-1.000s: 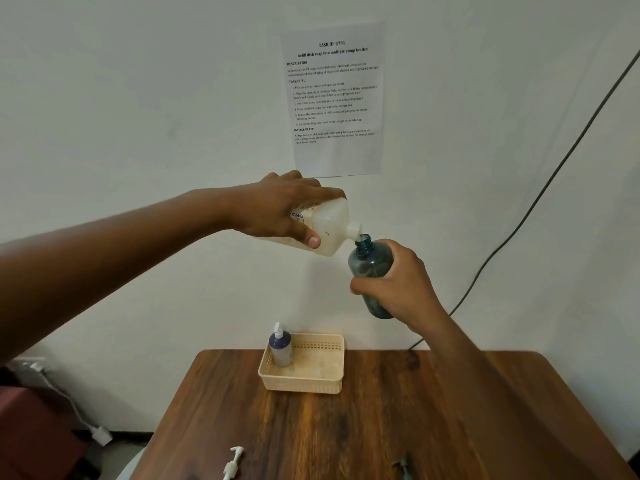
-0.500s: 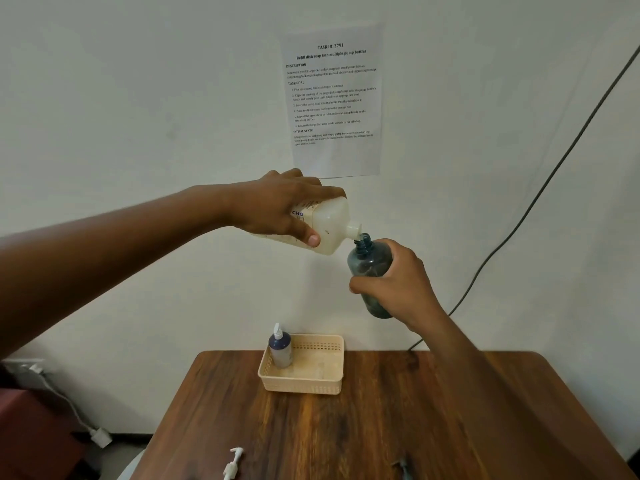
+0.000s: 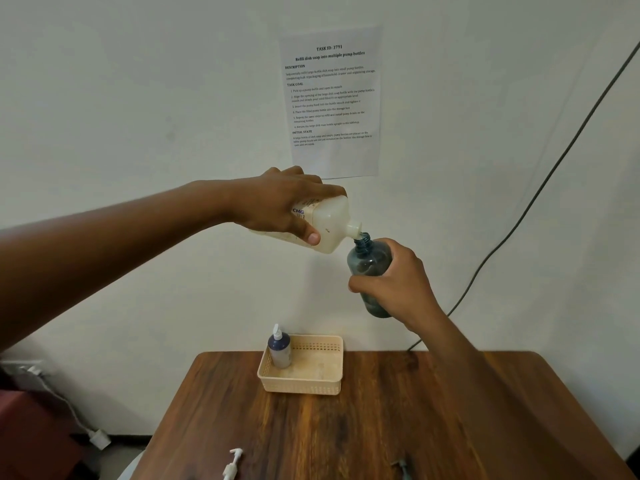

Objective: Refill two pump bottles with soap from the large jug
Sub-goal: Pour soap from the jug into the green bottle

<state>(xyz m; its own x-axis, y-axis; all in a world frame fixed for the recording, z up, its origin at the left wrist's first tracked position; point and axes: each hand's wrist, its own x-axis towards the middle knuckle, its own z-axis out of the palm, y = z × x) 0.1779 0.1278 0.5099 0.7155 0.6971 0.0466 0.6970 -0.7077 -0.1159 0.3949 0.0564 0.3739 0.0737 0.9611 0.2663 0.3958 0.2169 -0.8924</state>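
Jug (image 3: pixel 329 223): pale plastic, tipped nearly flat in mid-air, gripped round its body by the left hand (image 3: pixel 280 202), fingers over the top and thumb beneath. Its spout sits at the open neck of the bottle (image 3: pixel 369 261).

Bottle: dark, see-through, no pump fitted, held slightly tilted above the table (image 3: pixel 398 427) with the right hand (image 3: pixel 398 282) wrapped round its lower half. Fill level hard to read; the hand covers most of it.

Second bottle (image 3: pixel 280 349): pump on, upright in the left corner of the basket (image 3: pixel 311 382).

Loose pump (image 3: pixel 231 464): lying at the near table edge.

Risks, as judged:
- Both vessels hang unsupported; a small drift of either hand would slide the spout off the narrow neck and send soap down the bottle's side onto hand and table.
- Steeper tipping could surge faster than the neck accepts.
- Hidden level invites overfilling.
- Soapy fingers would loosen the grip.
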